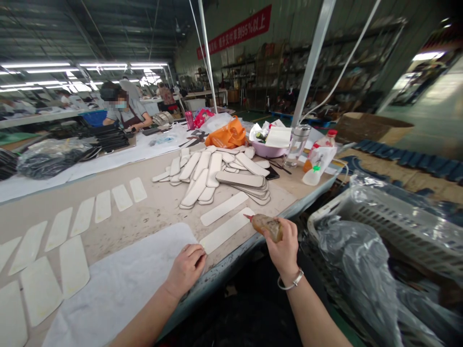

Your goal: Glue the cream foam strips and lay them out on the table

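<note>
My right hand (284,243) is wrapped round a stained, amber squeeze bottle (266,226). Its red nozzle tip points left, at the far end of a long white strip with rounded ends (229,230). At the strip's near end my left hand (187,269) is closed, fingertips pinching or pressing its edge. Just behind lies a second white strip (224,208), parallel to the first. Beyond them a loose pile of similar dark-edged pieces (206,173) spreads over the table. A white cloth (126,284) lies under and beside my left forearm.
White panels (74,265) lie in rows at the left. At the back stand an orange bag (227,134), a lilac basin (269,150), a glass jar (297,144) and a small bottle (311,176). A plastic crate (394,212) flanks the table's right edge. A co-worker (126,108) sits across.
</note>
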`<state>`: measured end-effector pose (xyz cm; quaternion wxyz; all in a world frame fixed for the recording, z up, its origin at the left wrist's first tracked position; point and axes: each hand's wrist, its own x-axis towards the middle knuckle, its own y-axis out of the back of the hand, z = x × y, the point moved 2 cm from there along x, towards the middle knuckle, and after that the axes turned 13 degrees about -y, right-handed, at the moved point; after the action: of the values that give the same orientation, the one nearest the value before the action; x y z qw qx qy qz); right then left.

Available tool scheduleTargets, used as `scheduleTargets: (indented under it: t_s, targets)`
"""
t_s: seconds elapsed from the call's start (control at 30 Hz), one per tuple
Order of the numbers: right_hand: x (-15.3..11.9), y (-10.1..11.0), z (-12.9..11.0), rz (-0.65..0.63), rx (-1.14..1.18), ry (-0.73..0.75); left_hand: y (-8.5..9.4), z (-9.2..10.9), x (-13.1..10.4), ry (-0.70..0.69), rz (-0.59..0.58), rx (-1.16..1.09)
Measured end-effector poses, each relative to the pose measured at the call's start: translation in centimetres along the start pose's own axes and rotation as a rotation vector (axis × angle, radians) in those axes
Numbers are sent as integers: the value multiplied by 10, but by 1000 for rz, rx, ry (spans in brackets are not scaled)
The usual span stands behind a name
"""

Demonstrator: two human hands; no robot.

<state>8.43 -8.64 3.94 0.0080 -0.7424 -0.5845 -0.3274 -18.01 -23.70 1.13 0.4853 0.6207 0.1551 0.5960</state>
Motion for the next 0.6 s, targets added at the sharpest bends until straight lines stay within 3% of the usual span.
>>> scheduleTargets:
  t_s: [0.13,0.3,0.47,0.6]
  targets:
    - [8,-3,3,72,-22,-15,0,-2,0,19,2,-28]
    - [9,-10,7,45,-70,-34,4,-7,4,79,-59,-75]
    - [3,5,4,82,-107,-24,7,-7,13,119,-223,-90]
    - [-7,16,-1,63,-98,16,4,-4,15,128,-290,-50]
